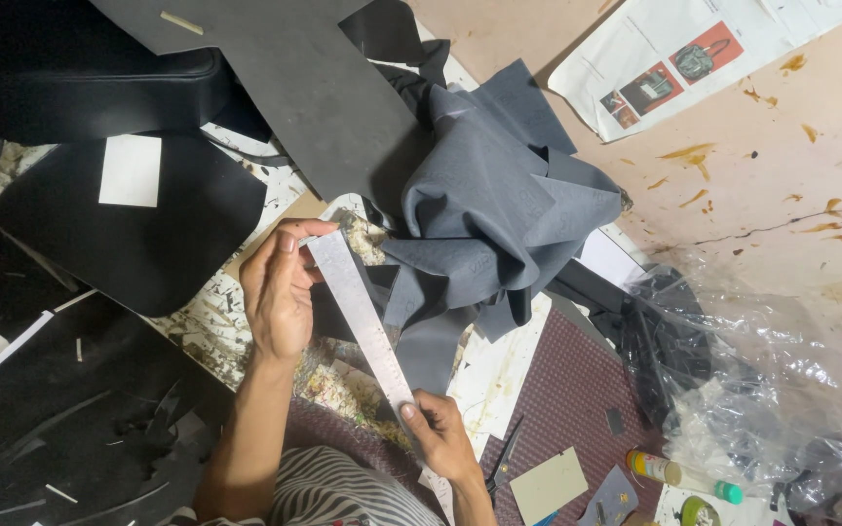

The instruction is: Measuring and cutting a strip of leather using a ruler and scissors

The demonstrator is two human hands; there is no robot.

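both hands (280, 292) (438, 435) pinching metal ruler (361, 317) flat over grey leather (499, 209), grip clamped at each end; press evenly so ruler doesn't skid.

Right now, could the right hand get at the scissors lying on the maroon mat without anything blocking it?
Probably yes. The right hand grips the lower end of the metal ruler, and the scissors lie just beside its wrist on the maroon mat with nothing between. It would have to let go of the ruler first.

wearing a striped garment (343, 492) in grey and white, narrow bands running across; showing both forearms bare, left hand (278, 292) and right hand (440, 438) ungloved.
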